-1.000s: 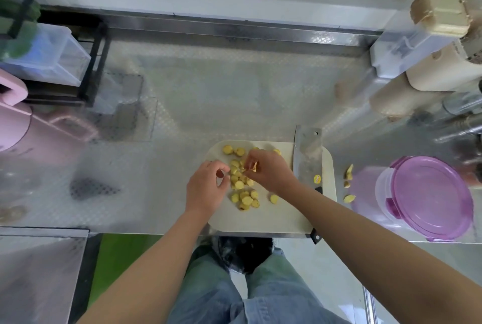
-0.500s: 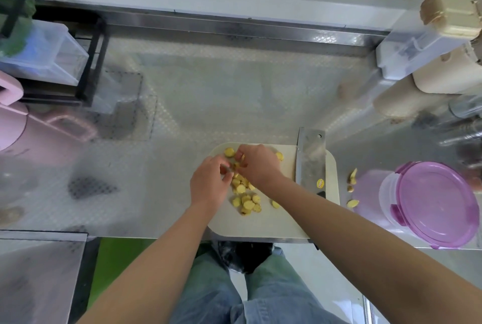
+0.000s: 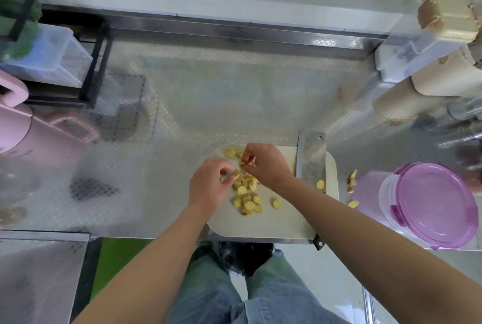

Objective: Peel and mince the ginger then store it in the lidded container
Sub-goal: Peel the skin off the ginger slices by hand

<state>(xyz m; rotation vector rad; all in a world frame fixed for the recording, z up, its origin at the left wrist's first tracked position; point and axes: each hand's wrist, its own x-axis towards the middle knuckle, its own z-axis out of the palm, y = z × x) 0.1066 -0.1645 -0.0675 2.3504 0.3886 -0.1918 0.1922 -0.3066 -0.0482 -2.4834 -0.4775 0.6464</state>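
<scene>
From the head camera, looking down, a white cutting board (image 3: 260, 227) lies at the near edge of a shiny metal desk (image 3: 208, 88). A pile of yellow ginger slices (image 3: 246, 201) sits on the board, with one slice off by itself at the far corner. Both hands are over the pile. The left hand (image 3: 208, 188) has its fingers (image 3: 224, 167) curled in, and the thumb and first finger pinch one small slice at the top of the pile. The right hand (image 3: 266, 164) is just beside it, a bit farther back. Its fingers (image 3: 247, 151) are curled too, and they pinch a little piece of ginger between the tips. A big flat knife (image 3: 310, 159) lies on the right side of the board, with its blade pointing away from the person. A few ginger scraps (image 3: 352, 176) lie on the desk just past the board. To the right of them stands a round clear tub (image 3: 386, 198) with a purple lid (image 3: 435, 203) closed on top. Far to the left are a pink jug (image 3: 15, 128) and a black rack (image 3: 96, 62).
</scene>
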